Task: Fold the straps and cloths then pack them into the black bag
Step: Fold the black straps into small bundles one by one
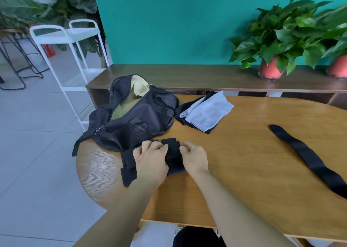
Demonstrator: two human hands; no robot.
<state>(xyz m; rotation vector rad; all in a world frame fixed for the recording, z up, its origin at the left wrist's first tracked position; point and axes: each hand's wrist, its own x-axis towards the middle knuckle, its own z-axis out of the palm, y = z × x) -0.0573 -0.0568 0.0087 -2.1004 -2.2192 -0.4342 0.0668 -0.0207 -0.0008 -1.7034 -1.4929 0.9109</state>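
Note:
A black bag (pixel 131 119) lies unzipped at the table's far left, its tan lining showing. In front of it a folded black strap (pixel 127 164) rests on the wood. My left hand (pixel 151 162) presses flat on this strap with fingers curled over its far edge. My right hand (pixel 194 157) holds the strap's right end, fingers bent around it. A folded light grey cloth (pixel 206 111) lies on a dark cloth (pixel 185 104) just right of the bag. A long black strap (pixel 308 158) lies unfolded across the table's right side.
The wooden table (pixel 244 152) has a rounded left end. Behind it stands a low dark shelf (pixel 187 77) with two potted plants (pixel 281 40). A white cart (pixel 62 45) stands on the tiled floor at the left.

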